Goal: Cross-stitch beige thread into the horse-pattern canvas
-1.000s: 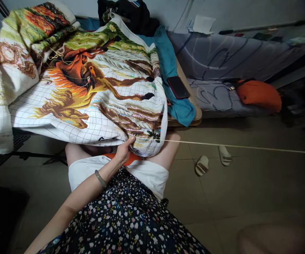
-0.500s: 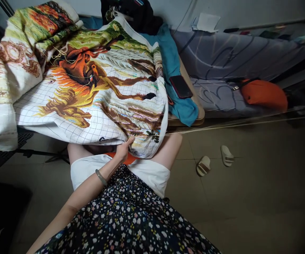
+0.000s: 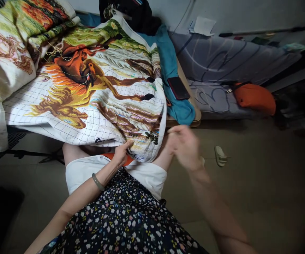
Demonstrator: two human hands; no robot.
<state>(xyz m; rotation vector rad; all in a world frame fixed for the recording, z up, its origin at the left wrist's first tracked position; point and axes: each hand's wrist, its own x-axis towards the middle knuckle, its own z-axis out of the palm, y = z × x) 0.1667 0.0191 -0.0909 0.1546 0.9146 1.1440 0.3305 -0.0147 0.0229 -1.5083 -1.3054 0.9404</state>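
A large cross-stitch cloth [image 3: 94,130] with a horse design and a printed grid spreads over my lap and the surface in front. My left hand [image 3: 122,151] grips its near edge, thumb on top and fingers underneath, out of sight. Just off the cloth's right edge is my right hand [image 3: 183,144], blurred by motion. Its thumb and fingertips come together in a pinch. Whatever lies between them is too small and smeared to make out. Loose yellowish threads [image 3: 58,51] lie on the upper left of the stitched picture.
A dark phone [image 3: 178,88] rests on teal fabric [image 3: 183,113] right of the cloth. Beyond it are a grey patterned cover [image 3: 208,67] and an orange bag [image 3: 255,98]. A slipper [image 3: 220,156] lies on the tiled floor. Dark clothing [image 3: 131,16] is heaped at the back.
My right hand has come into view from the right, close to the cloth's edge. The long taut thread that ran off to the right no longer shows. My left hand keeps its hold.
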